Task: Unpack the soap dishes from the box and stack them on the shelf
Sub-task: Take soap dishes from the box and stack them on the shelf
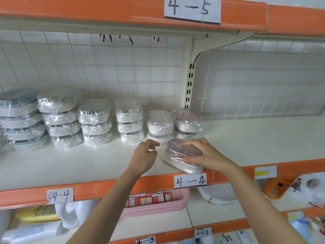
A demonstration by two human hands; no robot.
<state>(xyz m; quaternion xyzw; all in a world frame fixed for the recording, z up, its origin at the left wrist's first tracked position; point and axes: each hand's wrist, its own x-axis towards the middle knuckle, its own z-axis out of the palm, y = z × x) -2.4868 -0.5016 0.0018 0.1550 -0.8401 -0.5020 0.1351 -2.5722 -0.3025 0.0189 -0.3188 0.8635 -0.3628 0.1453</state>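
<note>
Holding a wrapped pink-lidded soap dish (pixel 182 155) tilted at the front edge of the shelf (pixel 88 164), your right hand (pixel 207 155) has its grip curled over the lid, thumb on the near side. Your left hand (pixel 145 155) hovers just beside it, fingers loosely curled, gripping nothing. Behind, stacks of wrapped soap dishes (pixel 95 122) line the shelf above the "4—4" label (pixel 190 181).

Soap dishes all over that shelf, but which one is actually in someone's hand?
The pink-topped soap dish at the shelf's front edge, gripped by the right hand. All the others sit stacked further back, untouched.
</note>
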